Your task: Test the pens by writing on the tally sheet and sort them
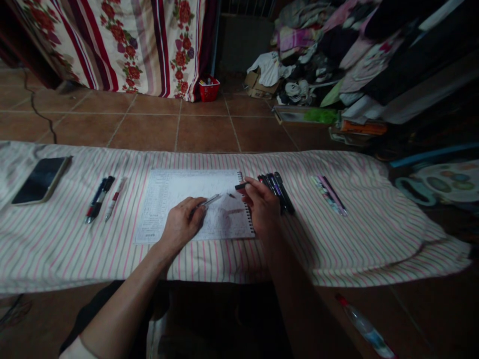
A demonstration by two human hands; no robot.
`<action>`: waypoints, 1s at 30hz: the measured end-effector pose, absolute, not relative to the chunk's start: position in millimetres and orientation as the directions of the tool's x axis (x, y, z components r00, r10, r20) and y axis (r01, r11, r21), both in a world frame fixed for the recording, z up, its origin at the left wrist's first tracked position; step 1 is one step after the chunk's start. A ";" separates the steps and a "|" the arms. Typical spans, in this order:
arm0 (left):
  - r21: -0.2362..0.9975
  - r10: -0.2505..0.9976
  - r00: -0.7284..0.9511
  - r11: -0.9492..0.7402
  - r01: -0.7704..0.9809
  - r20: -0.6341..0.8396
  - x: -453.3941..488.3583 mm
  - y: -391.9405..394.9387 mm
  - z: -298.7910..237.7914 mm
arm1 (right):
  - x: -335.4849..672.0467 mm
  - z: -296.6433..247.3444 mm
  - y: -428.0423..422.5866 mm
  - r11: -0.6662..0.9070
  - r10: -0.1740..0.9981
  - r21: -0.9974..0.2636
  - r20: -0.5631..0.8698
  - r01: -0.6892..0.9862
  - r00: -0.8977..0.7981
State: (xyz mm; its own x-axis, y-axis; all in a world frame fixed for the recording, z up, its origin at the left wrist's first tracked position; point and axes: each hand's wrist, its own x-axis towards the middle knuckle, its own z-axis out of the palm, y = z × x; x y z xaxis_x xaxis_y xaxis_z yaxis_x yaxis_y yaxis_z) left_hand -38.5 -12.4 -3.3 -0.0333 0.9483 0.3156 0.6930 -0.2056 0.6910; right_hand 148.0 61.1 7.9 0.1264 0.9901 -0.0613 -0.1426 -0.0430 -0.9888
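A spiral-bound notebook (pixel 179 187) lies on the striped cloth, its coils along the right side and printed lines on the page. My left hand (pixel 183 219) rests over it, fingers closed on a slim, clear pen barrel (pixel 212 199) that points up and right. Above the coils, my right hand (pixel 264 204) pinches a short black pen cap (pixel 240 186). Between the hands, a small dark piece (pixel 231 195) shows over the page; what it is I cannot make out. Several dark pens (pixel 279 189) lie side by side just beyond my right hand.
Pens (pixel 99 199) and a red-and-white pen (pixel 114 199) lie left of the notebook, with a phone (pixel 42 180) farther out. Pastel pens (pixel 329 194) are on the right. A bottle (pixel 364 326) lies on the floor; a red basket (pixel 209 89) stands by the curtain (pixel 149 45).
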 end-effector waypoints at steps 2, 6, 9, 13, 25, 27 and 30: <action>0.692 0.950 -0.034 -0.202 0.693 0.310 -38.0 -12.3 -2.4 | 146.2 8.9 59.3 -0.060 0.993 -0.989 -0.073 -0.138 0.096; 0.699 0.953 -0.032 -0.197 0.688 0.300 -36.8 -12.0 -2.4 | 140.3 12.0 54.0 -0.086 0.996 -0.988 -0.090 -0.130 0.025; 0.699 0.952 -0.032 -0.200 0.686 0.304 -36.6 -11.8 -3.8 | 136.5 13.4 50.7 -0.082 0.997 -0.989 -0.080 -0.119 -0.022; 0.697 0.952 -0.035 -0.197 0.689 0.303 -36.4 -11.9 -3.9 | 133.2 13.7 48.3 -0.097 0.995 -0.988 -0.093 -0.119 -0.044; 0.682 0.950 -0.020 -0.210 0.701 0.312 -36.0 -12.0 -1.3 | 131.8 14.2 47.3 -0.083 0.996 -0.990 -0.078 -0.115 -0.048; 0.688 0.950 -0.021 -0.209 0.695 0.311 -35.9 -12.2 -1.1 | 131.2 13.7 47.2 -0.088 0.995 -0.988 -0.083 -0.125 -0.047; 0.685 0.950 -0.019 -0.210 0.698 0.311 -36.2 -12.4 -1.3 | 130.6 12.7 47.3 -0.091 0.995 -0.987 -0.085 -0.131 -0.052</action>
State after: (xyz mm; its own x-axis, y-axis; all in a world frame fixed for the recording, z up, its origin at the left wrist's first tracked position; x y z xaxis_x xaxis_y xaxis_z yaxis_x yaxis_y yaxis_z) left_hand -36.2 -12.4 -1.3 -0.0194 0.9503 0.3107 0.6979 -0.2096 0.6848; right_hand 130.6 47.3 12.7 -0.0523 0.9950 -0.0850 -0.1306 -0.0912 -0.9872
